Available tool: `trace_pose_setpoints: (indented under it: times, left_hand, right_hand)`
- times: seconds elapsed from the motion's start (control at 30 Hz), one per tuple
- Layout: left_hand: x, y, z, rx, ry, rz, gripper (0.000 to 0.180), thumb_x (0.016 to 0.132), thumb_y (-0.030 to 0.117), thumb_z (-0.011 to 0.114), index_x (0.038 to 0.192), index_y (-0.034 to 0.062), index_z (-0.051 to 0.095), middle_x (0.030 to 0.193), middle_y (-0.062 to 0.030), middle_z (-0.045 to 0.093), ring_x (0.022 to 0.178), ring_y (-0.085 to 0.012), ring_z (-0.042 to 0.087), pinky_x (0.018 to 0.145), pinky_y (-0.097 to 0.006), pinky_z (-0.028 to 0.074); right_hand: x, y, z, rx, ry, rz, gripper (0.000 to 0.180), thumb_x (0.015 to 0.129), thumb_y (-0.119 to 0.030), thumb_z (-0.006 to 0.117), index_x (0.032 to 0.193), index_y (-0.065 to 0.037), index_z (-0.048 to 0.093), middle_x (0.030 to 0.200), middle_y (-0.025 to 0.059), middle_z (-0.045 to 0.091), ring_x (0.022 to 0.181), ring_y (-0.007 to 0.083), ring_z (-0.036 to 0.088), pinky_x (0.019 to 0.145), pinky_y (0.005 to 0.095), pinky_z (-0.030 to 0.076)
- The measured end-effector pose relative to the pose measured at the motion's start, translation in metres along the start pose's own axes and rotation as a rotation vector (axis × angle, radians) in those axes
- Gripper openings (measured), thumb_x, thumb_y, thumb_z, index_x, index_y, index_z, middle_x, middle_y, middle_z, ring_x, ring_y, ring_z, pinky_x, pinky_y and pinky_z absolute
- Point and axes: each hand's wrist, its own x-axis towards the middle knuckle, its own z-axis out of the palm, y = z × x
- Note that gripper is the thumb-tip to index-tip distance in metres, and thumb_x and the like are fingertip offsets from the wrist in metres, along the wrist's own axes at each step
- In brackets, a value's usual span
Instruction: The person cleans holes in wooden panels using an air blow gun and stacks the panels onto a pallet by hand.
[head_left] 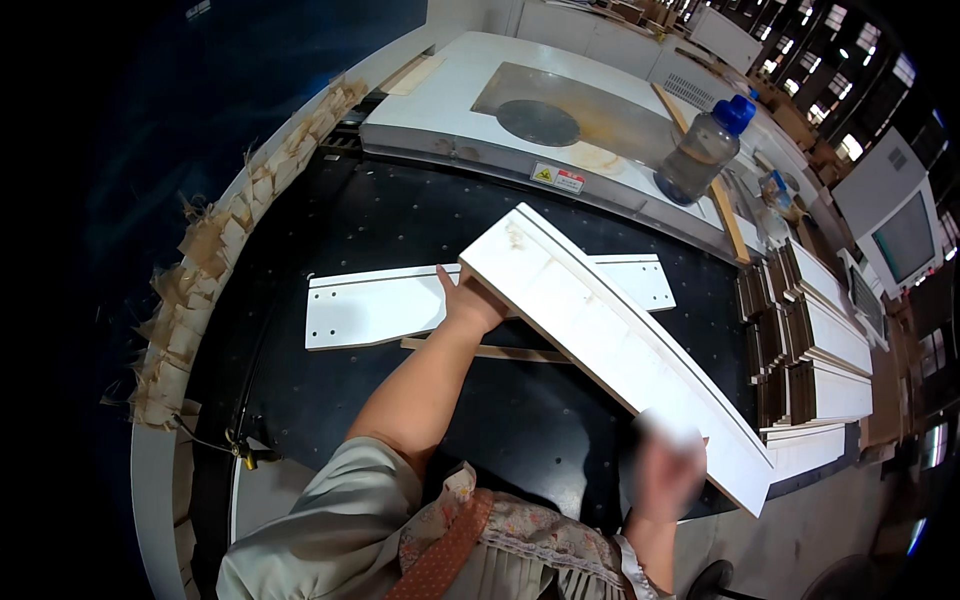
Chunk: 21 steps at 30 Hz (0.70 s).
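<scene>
A long white board (610,340) with a groove along one edge is held slantwise above the black table, running from upper left to lower right. My left hand (474,304) grips its upper-left end from below; most fingers are hidden under the board. At the lower-right part of the near edge, my right hand (668,472) holds the same board, though a blur covers much of that hand. Beneath lies a second white board (375,305) with small holes at both ends, partly covered by the held one. A thin wooden strip (500,352) lies beside it, partly hidden.
Stacked white boards (825,345) stand at the table's right. Beyond the black table (330,215) is a white machine cover (440,95), with a blue-capped bottle (695,155) and a wooden stick (728,215) on it. Torn tape lines the left rail (205,270). A monitor (905,235) stands far right.
</scene>
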Motion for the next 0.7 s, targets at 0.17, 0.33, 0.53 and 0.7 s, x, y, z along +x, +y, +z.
trace_pose_setpoints:
  times: [0.17, 0.33, 0.53, 0.7]
  left_hand:
    - [-0.023, -0.018, 0.038, -0.148, 0.242, 0.18, 0.059, 0.084, 0.036, 0.052, 0.137, 0.0158, 0.034, 0.142, -0.0108, 0.03, 0.132, -0.0304, 0.025, 0.101, -0.066, 0.008]
    - [-0.083, -0.008, 0.05, -0.035, 0.109, 0.247, 0.067, 0.086, 0.049, 0.044, 0.136, 0.005, 0.034, 0.141, -0.0126, 0.031, 0.136, -0.0253, 0.018, 0.1, -0.068, -0.001]
    - [-0.106, -0.015, 0.051, -0.087, 0.176, 0.301, 0.069, 0.082, 0.05, 0.05, 0.132, 0.0032, 0.039, 0.139, -0.0134, 0.035, 0.134, -0.0268, 0.024, 0.096, -0.072, 0.002]
    - [-0.107, -0.009, 0.053, -0.128, 0.35, 0.387, 0.069, 0.075, 0.048, 0.061, 0.125, 0.0027, 0.047, 0.132, -0.014, 0.04, 0.129, -0.027, 0.029, 0.093, -0.075, 0.007]
  right_hand:
    - [0.021, 0.024, 0.023, -0.134, -0.009, 0.039, 0.027, 0.09, -0.017, 0.049, 0.11, 0.002, 0.05, 0.109, 0.0123, 0.056, 0.098, 0.0206, 0.053, 0.091, 0.0342, 0.042]
    - [0.089, 0.07, -0.019, -0.227, -0.158, 0.239, 0.038, 0.092, -0.029, 0.048, 0.118, -0.002, 0.046, 0.115, 0.0172, 0.057, 0.104, 0.033, 0.057, 0.093, 0.0481, 0.044]
    - [0.133, 0.171, 0.023, -0.368, -0.097, 0.295, 0.034, 0.091, -0.029, 0.05, 0.115, -0.004, 0.046, 0.114, 0.0155, 0.057, 0.104, 0.0354, 0.056, 0.089, 0.0464, 0.046]
    - [0.218, 0.219, 0.006, 0.211, -0.025, 0.753, 0.035, 0.087, -0.026, 0.057, 0.112, -0.003, 0.048, 0.103, 0.0128, 0.056, 0.093, 0.0298, 0.056, 0.078, 0.0403, 0.047]
